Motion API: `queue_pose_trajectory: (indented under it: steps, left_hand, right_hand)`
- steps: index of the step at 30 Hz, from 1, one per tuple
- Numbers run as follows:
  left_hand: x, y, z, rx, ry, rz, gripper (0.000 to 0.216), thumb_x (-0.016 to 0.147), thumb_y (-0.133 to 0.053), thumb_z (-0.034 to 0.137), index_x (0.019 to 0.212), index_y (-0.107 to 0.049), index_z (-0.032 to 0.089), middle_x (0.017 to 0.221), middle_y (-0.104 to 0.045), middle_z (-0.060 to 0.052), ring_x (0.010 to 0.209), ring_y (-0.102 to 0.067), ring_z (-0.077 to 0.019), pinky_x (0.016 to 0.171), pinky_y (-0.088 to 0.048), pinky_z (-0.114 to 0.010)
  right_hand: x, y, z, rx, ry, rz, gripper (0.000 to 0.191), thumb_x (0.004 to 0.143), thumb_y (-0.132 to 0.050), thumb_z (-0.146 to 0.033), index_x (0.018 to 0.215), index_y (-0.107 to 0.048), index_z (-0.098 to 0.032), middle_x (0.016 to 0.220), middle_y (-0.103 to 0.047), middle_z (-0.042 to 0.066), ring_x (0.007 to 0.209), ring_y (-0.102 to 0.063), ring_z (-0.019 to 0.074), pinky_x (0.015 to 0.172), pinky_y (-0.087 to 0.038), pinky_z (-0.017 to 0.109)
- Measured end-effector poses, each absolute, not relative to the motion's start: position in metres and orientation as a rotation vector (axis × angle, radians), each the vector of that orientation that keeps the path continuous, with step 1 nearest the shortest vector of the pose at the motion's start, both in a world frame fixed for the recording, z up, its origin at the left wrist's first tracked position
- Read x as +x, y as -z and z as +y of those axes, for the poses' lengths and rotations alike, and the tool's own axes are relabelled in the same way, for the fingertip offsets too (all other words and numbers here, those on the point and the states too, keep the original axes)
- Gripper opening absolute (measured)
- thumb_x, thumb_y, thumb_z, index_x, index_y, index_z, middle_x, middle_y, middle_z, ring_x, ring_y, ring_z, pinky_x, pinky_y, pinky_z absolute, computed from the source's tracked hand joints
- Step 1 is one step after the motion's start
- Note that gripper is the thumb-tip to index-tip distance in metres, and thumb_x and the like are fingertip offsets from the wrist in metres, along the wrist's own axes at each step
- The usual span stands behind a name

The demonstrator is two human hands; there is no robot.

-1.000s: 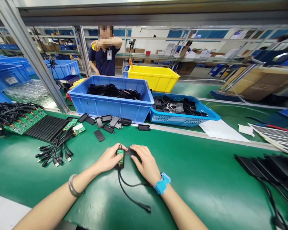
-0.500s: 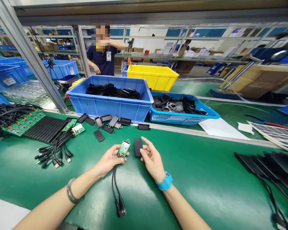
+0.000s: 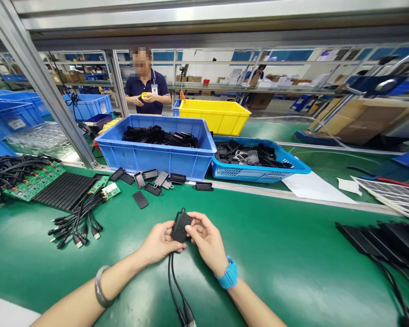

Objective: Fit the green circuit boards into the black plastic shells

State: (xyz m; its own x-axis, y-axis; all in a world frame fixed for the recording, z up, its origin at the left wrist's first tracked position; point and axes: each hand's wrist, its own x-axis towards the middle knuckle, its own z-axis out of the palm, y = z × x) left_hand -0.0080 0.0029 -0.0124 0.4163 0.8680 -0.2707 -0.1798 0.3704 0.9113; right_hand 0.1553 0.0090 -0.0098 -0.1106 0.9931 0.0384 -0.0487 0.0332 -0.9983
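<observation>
My left hand (image 3: 162,242) is closed round the lower part of a small black plastic case with a loop at its top. Two black cables (image 3: 173,281) hang from the case's lower end. Over its face lies a flat black cover (image 3: 181,227), pinched between the thumb and fingers of my right hand (image 3: 207,240). The cover hides most of the green circuit board inside; whether it is seated I cannot tell. Beyond my hands, several black case halves (image 3: 162,178) lie on the green bench, with one loose cover (image 3: 140,199) nearer me.
Behind stand a blue bin (image 3: 157,154) and a blue basket (image 3: 259,170) of black parts, and a yellow bin (image 3: 214,116). Circuit boards with cables (image 3: 78,222) lie left beside a ridged black block (image 3: 66,190). Black cabled units (image 3: 378,245) lie right. A co-worker (image 3: 146,88) stands opposite.
My right hand has moved left and brought the cover onto the case, hiding the circuit board. My left hand has shifted slightly right and down. The co-worker's raised arm has come down.
</observation>
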Motion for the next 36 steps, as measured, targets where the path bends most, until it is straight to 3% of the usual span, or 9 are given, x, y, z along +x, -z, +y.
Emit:
queue_pose_trajectory:
  steps: [4,10,14,21,26,29,32,34,36]
  left_hand:
    - [-0.008,0.008,0.002,0.962,-0.76,0.843,0.058,0.057,-0.086,0.022,0.107,-0.057,0.013,0.102,-0.068,-0.009,0.075,-0.067,-0.0132,0.071,-0.053,-0.026]
    - [-0.005,0.009,0.001,1.072,-0.783,0.899,0.047,0.07,-0.077,0.038,0.104,-0.056,0.012,0.086,-0.065,-0.006,0.063,-0.061,-0.0115,0.053,-0.05,-0.023]
    - [-0.006,0.011,0.0,1.249,-0.765,0.958,0.043,0.08,-0.065,0.042,0.108,-0.056,0.012,0.082,-0.064,-0.005,0.059,-0.06,-0.0106,0.051,-0.047,-0.021]
    - [-0.015,0.005,-0.001,1.532,-0.738,0.94,0.051,0.091,-0.049,0.036,0.139,-0.041,0.019,0.099,-0.068,-0.008,0.08,-0.066,-0.0184,0.064,-0.052,-0.026]
    - [-0.02,-0.005,-0.003,1.792,-0.655,1.035,0.057,0.093,-0.045,0.03,0.147,-0.029,0.024,0.092,-0.07,-0.003,0.075,-0.065,-0.0186,0.07,-0.047,-0.027]
    - [-0.019,-0.008,-0.004,1.906,-0.638,1.071,0.048,0.092,-0.047,0.029,0.14,-0.041,0.024,0.096,-0.07,-0.004,0.081,-0.065,-0.0206,0.072,-0.044,-0.027]
    - [-0.016,-0.004,-0.006,1.914,-0.646,1.157,0.024,0.09,-0.049,0.031,0.11,-0.059,0.022,0.08,-0.068,-0.002,0.071,-0.063,-0.02,0.065,-0.041,-0.027]
    - [-0.014,0.0,-0.006,1.826,-0.664,1.176,0.017,0.089,-0.052,0.033,0.098,-0.059,0.021,0.072,-0.066,-0.002,0.065,-0.062,-0.019,0.061,-0.041,-0.027]
    - [-0.01,0.003,-0.006,1.63,-0.696,1.131,0.021,0.087,-0.055,0.038,0.098,-0.058,0.021,0.074,-0.067,-0.002,0.065,-0.063,-0.0181,0.06,-0.044,-0.026]
  right_hand:
    - [0.155,0.011,0.009,-1.11,-1.261,-1.307,0.033,0.079,-0.067,-0.034,0.108,-0.06,-0.019,0.072,-0.054,-0.003,0.059,-0.057,0.0118,0.052,-0.045,0.023]
    - [0.154,0.012,0.008,-1.12,-1.247,-1.272,0.033,0.078,-0.069,-0.035,0.104,-0.058,-0.019,0.069,-0.053,-0.004,0.057,-0.057,0.0114,0.054,-0.046,0.024]
    - [0.154,0.008,0.009,-1.117,-1.309,-1.192,0.04,0.076,-0.07,-0.042,0.107,-0.055,-0.022,0.076,-0.055,-0.003,0.057,-0.059,0.0117,0.049,-0.046,0.023]
    - [0.159,0.003,0.011,-1.092,-1.384,-1.156,0.046,0.084,-0.06,-0.051,0.119,-0.057,-0.022,0.086,-0.062,0.002,0.06,-0.055,0.0115,0.055,-0.047,0.025]
    - [0.163,0.0,0.011,-1.057,-1.454,-1.253,0.038,0.083,-0.061,-0.051,0.098,-0.07,-0.018,0.074,-0.062,0.001,0.062,-0.05,0.013,0.062,-0.044,0.027]
    - [0.165,-0.004,0.01,-1.084,-1.38,-1.307,0.035,0.081,-0.063,-0.052,0.085,-0.07,-0.018,0.073,-0.062,0.001,0.068,-0.052,0.0158,0.068,-0.044,0.028]
    - [0.165,-0.005,0.011,-1.12,-1.278,-1.382,0.034,0.085,-0.059,-0.05,0.081,-0.069,-0.018,0.077,-0.065,0.002,0.078,-0.056,0.0188,0.076,-0.045,0.03]
    - [0.164,-0.003,0.011,-1.156,-1.222,-1.457,0.035,0.089,-0.052,-0.048,0.084,-0.069,-0.018,0.081,-0.066,0.004,0.08,-0.057,0.02,0.077,-0.046,0.032]
    - [0.163,-0.002,0.01,-1.216,-1.096,-1.589,0.037,0.094,-0.043,-0.045,0.096,-0.069,-0.018,0.087,-0.067,0.006,0.083,-0.058,0.0216,0.078,-0.046,0.034]
